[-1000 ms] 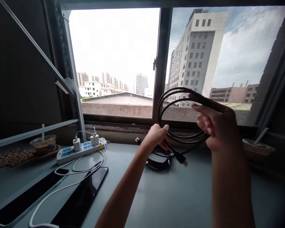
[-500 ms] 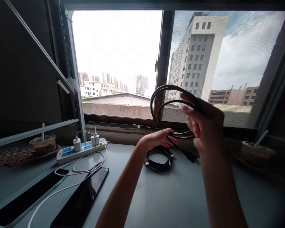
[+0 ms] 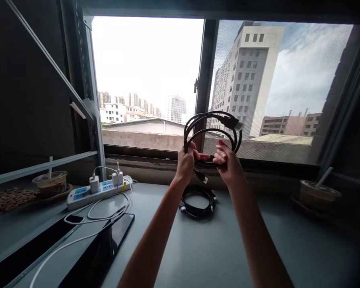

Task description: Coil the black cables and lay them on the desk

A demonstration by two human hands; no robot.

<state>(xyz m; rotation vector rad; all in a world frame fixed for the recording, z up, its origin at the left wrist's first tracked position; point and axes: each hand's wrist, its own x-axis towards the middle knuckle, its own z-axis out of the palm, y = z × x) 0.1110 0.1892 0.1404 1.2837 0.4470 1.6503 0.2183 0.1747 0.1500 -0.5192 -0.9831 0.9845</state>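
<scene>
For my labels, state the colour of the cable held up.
The cable is black, showing best in the head view.

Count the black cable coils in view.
2: a raised coil in the left hand, and a lower coil on the desk. No others show; hidden ones can't be ruled out.

On the left of the counter [image 3: 192, 248], a white power strip [image 3: 103, 191] with blue sockets carries two plugged-in chargers [image 3: 94, 184]; a white cable [image 3: 78, 239] loops in front of it and trails toward the lower left; two dark-screened devices [image 3: 99, 256] lie nearby; farther left, a drink cup [image 3: 51, 185] with a straw [image 3: 50, 167] stands on a saucer [image 3: 63, 194] beside a brown openwork mat [image 3: 10, 200]; a second cup [image 3: 319, 195] stands at the far right, in shadow; behind, a metal frame [image 3: 97, 120] rises by a window [image 3: 208, 60], which shows a tall pale building [image 3: 249, 80], lower blocks [image 3: 288, 128] and cloudy sky [image 3: 306, 72].
</scene>
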